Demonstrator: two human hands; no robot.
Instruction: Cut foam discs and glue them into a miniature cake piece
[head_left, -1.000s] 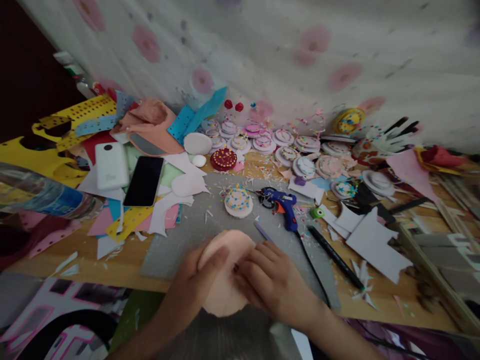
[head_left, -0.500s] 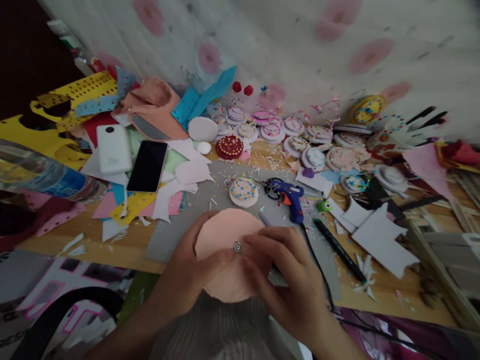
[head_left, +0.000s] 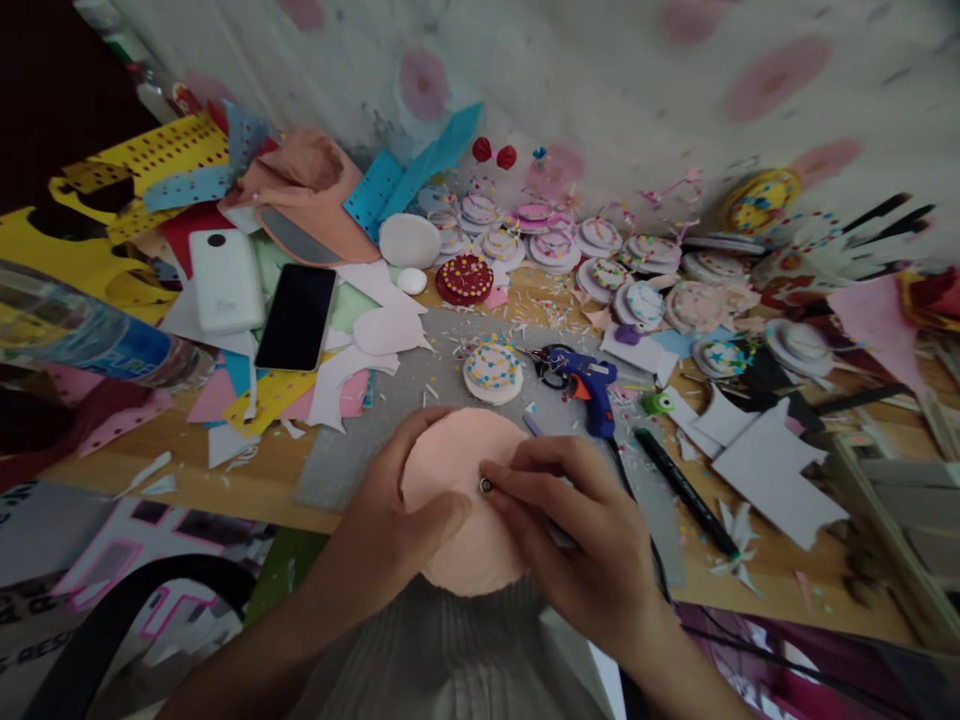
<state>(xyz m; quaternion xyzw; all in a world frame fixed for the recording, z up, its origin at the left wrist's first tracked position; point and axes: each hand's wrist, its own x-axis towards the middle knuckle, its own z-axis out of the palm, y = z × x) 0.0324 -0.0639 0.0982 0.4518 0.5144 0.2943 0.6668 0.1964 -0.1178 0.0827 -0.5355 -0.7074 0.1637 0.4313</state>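
A round peach disc [head_left: 472, 555] with a slightly uneven rim is tilted up in front of me. My left hand [head_left: 405, 510] grips its left side, thumb lying across its face. Near the disc's middle, a small round metal piece like a snap fastener [head_left: 485, 485] sits between the thumb and forefinger of my right hand [head_left: 574, 520]. Whether the piece is attached to the disc, I cannot tell. Just beyond the disc, a small white cake-like ornament [head_left: 493, 368] with coloured dots stands on the grey mat [head_left: 345, 465].
A blue glue gun [head_left: 592, 385] and a black marker [head_left: 686, 490] lie to the right. Paper scraps, a phone [head_left: 296, 317], a white power bank [head_left: 225, 280] and a water bottle [head_left: 112, 340] are on the left. Several decorated ornaments [head_left: 551, 245] line the back.
The right thumb and forefinger have closed on the small metal piece. The left thumb has drawn back from it a little. The view has shifted slightly.
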